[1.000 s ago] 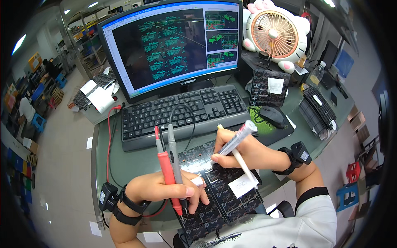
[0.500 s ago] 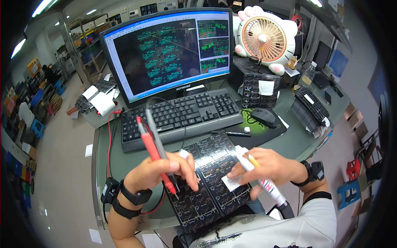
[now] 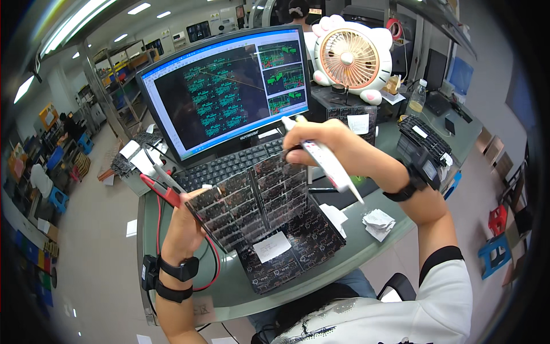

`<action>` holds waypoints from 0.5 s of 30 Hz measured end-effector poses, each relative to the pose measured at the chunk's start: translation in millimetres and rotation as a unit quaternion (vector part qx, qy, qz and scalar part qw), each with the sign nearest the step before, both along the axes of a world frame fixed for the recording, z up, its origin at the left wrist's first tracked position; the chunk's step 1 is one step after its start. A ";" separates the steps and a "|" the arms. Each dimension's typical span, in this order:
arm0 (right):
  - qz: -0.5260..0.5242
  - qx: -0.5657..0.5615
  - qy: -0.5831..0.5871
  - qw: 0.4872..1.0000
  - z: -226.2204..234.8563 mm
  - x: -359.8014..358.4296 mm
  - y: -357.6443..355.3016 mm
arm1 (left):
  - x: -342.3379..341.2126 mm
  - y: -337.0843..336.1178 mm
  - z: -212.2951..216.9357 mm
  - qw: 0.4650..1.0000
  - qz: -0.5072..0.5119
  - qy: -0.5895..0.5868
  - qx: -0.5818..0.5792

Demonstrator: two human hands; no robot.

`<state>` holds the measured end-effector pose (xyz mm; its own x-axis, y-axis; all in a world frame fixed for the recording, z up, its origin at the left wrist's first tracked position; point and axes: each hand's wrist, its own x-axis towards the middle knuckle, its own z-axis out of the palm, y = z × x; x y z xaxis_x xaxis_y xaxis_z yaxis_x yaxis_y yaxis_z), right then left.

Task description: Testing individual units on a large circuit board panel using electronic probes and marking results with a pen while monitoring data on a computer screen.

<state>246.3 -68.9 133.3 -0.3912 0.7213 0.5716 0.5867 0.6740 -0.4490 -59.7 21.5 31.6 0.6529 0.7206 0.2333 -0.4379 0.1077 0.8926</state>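
I hold a black circuit board panel [image 3: 249, 198] tilted up in front of me, above the desk. My left hand [image 3: 184, 221] grips its left edge and also holds a red probe and a grey probe [image 3: 160, 184] with a red lead. My right hand [image 3: 338, 146] pinches the panel's upper right corner and holds a white tube-shaped pen [image 3: 329, 163]. Under the raised panel, a stack of similar black panels [image 3: 298, 246] lies on the desk with a white paper label [image 3: 272, 246] on top.
A monitor [image 3: 226, 92] showing green board layouts stands behind a black keyboard [image 3: 229, 166]. A pink and white desk fan [image 3: 349, 57] sits at the back right. Crumpled paper [image 3: 378, 222] lies on the green desk [image 3: 240, 286]. More black boards [image 3: 421, 143] lie to the right.
Both hands have lifted the top panel off the stack and tilted it up toward the monitor. The probes and the white pen rose with the hands.
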 end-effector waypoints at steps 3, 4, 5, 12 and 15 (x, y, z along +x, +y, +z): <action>0.012 -0.036 0.033 0.999 -8.8 6.8 21.8 | 24.6 -13.9 14.2 0.978 0.175 0.110 -0.005; 0.000 -0.075 0.044 0.996 -9.7 7.5 25.1 | 21.6 -9.5 13.2 0.984 0.157 0.056 -0.057; 0.001 -0.076 0.044 0.996 -12.0 8.4 29.3 | 16.3 -2.7 12.6 0.984 0.158 0.056 -0.058; -0.058 -0.054 0.028 0.996 -12.9 10.3 49.9 | 10.1 3.0 23.4 0.994 0.067 0.079 -0.031; -0.039 -0.064 0.169 0.983 -27.3 24.4 61.3 | 15.6 3.6 22.6 0.992 0.062 0.106 -0.021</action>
<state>270.7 -7.6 106.0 -0.1357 0.8158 0.5622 0.4366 0.5586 -0.7052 -44.1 25.1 54.3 0.5896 0.8049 0.0672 -0.2521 0.1043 0.9621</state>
